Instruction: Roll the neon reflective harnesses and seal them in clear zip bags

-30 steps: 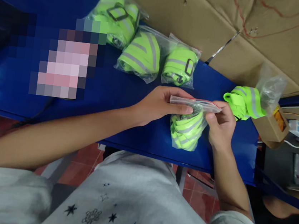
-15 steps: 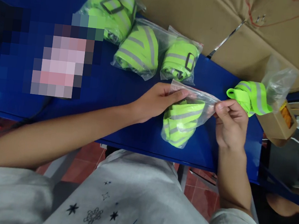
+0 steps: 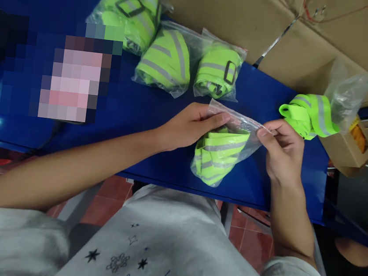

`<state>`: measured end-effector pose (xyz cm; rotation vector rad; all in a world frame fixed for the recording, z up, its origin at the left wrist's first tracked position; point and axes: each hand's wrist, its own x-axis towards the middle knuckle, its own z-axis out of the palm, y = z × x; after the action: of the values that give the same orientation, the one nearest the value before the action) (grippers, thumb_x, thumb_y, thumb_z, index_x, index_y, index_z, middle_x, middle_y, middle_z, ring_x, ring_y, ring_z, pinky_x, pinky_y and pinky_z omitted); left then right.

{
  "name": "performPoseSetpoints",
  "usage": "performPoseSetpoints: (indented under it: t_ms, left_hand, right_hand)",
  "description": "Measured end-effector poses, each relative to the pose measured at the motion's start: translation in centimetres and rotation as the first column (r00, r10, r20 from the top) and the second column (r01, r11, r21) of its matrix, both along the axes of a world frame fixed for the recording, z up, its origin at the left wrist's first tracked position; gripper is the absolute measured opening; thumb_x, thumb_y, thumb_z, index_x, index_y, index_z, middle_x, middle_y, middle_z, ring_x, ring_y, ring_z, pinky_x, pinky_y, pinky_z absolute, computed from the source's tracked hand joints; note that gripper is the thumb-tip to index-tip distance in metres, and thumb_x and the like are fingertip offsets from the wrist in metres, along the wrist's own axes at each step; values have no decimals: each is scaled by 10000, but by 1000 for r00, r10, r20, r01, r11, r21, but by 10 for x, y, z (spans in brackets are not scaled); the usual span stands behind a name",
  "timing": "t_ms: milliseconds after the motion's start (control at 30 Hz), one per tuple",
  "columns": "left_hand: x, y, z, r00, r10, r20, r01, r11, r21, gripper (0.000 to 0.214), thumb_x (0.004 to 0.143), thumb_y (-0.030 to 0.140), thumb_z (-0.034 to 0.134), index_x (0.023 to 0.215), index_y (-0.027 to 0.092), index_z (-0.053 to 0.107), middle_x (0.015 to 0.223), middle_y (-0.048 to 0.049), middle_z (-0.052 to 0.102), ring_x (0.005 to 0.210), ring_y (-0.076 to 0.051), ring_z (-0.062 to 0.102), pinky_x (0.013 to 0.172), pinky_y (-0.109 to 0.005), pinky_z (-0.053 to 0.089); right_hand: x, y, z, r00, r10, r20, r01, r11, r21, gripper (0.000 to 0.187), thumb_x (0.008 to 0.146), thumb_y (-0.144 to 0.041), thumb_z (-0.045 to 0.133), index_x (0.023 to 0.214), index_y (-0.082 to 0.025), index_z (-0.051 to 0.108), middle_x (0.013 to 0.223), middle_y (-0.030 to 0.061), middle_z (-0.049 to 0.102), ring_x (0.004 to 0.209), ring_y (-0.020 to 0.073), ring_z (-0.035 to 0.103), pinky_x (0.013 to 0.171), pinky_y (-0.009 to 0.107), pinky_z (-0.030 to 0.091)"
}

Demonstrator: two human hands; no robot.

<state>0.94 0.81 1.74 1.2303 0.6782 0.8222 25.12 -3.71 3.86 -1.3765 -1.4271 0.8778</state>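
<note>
My left hand [image 3: 190,125] and my right hand [image 3: 282,151] both pinch the top edge of a clear plastic bag [image 3: 222,153] over the blue table [image 3: 143,142]. Inside the bag sits a folded neon-green strap with grey reflective stripes. The left fingers grip the bag's left corner and the right thumb and fingers grip its right corner. The bag hangs tilted, its bottom toward the table's near edge.
Three filled bags [image 3: 168,61] of the same green straps lie in a row at the back of the table. A loose green strap [image 3: 308,114] and an empty clear bag [image 3: 346,94] rest on a small cardboard box [image 3: 347,150] at right. Large cardboard sheets [image 3: 251,17] lie behind.
The bag has shifted left and tilted, its top edge stretched wider between my hands. My right hand slid along the edge to the right corner.
</note>
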Motion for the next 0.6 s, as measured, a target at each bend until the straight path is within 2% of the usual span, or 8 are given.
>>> performPoseSetpoints:
  t_ms: [100, 233, 333, 500, 600]
  left_hand:
    - [0, 0, 1, 999, -29, -14, 29, 999, 24, 429, 961, 565, 700, 1046, 168, 840, 1061, -60, 818, 1108, -209, 736, 1013, -303, 560]
    - [0, 0, 1, 998, -66, -12, 66, 997, 39, 397, 991, 518, 670, 1040, 159, 833, 1073, -60, 817, 1107, -201, 736, 1004, -294, 556]
    - [0, 0, -1, 997, -77, -17, 78, 996, 39, 369, 1005, 475, 650, 1066, 155, 824, 1091, -58, 813, 1084, -190, 735, 979, -290, 555]
    - [1, -1, -4, 993, -116, -6, 116, 993, 6, 367, 998, 446, 651, 1139, 141, 798, 1110, -63, 806, 1007, -175, 731, 906, -280, 561]
    - [1, -2, -4, 989, -145, -24, 145, 989, -3, 368, 999, 438, 645, 1153, 139, 793, 1100, -65, 808, 1000, -183, 732, 885, -281, 564]
  right_hand:
    - [1, -1, -1, 999, 37, -6, -37, 998, -60, 225, 917, -433, 790, 857, -225, 731, 714, -10, 571, 631, 112, 443, 577, 274, 337]
    - [1, -1, -1, 998, 53, 32, -52, 997, -60, 245, 906, -440, 802, 817, -228, 717, 703, 3, 583, 628, 123, 465, 571, 283, 353]
    - [1, -2, -1, 995, 84, 46, -79, 991, -107, 259, 918, -467, 784, 838, -232, 708, 715, 3, 589, 635, 123, 477, 571, 278, 359]
    - [1, -4, -2, 987, 138, 80, -127, 982, -137, 268, 932, -451, 770, 832, -223, 672, 670, -21, 523, 585, 95, 405, 532, 261, 300]
    - [0, -3, -2, 981, 183, 60, -171, 972, -162, 232, 936, -438, 760, 870, -229, 684, 694, -16, 549, 593, 98, 431, 528, 258, 302]
